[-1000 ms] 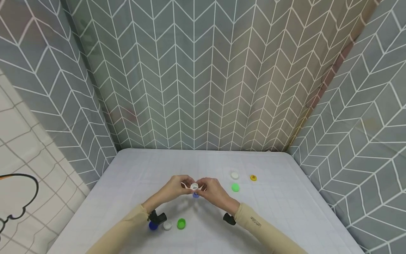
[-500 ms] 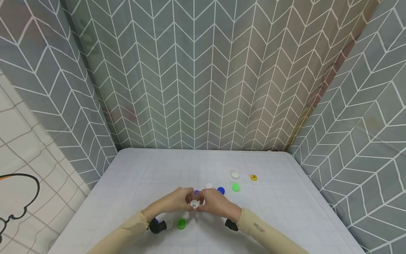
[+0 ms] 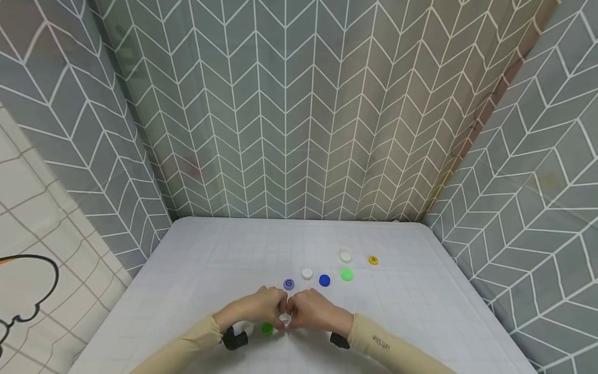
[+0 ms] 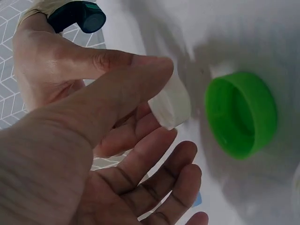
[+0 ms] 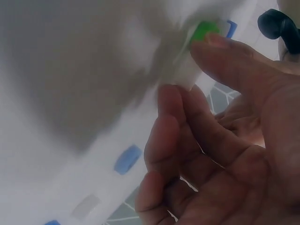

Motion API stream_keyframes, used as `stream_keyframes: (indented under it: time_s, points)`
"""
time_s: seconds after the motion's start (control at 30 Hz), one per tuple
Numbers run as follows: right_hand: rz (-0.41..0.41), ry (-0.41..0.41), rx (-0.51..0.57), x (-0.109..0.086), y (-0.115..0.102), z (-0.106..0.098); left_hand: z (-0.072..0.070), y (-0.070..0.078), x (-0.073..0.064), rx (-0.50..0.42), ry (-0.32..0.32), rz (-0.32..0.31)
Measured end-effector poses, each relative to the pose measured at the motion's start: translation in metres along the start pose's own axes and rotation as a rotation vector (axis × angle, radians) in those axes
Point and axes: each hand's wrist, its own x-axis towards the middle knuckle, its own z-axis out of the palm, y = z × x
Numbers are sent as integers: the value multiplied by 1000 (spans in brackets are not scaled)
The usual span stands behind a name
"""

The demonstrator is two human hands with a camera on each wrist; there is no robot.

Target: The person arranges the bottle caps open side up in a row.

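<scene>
White table (image 3: 210, 249): I've got left hand (image 3: 262, 305) and right hand (image 3: 315, 310) both pinching one white bottle cap (image 4: 180, 104), near the green bottle cap (image 4: 264, 111); uneven fingertip pressure could flip it loose.

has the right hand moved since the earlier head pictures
Yes, toward the person: the right hand was about level with the far green cap and is now nearer the person.

The white cap (image 4: 178, 105) is partly hidden by fingers (image 4: 154, 75).
</scene>
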Motion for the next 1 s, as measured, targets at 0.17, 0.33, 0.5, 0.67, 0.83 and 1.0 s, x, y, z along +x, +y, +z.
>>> stream_keyframes:
  time_s: [0.17,0.33,0.5,0.67,0.83,1.0]
  points:
    - [12,-46,0,0,-1,6,2,2,-1,70,-36,2]
    - [18,-79,3,1,-2,10,3,5,-3,142,-69,-2]
    - [6,-89,-12,1,-2,11,1,8,-5,151,-84,0]
    - [26,-111,-20,0,-1,8,-3,8,-9,141,-92,8]
    - [55,-85,11,-1,3,-1,-13,1,-7,62,-50,42]
    - [99,-5,111,4,13,-8,-25,-9,2,-48,31,54]
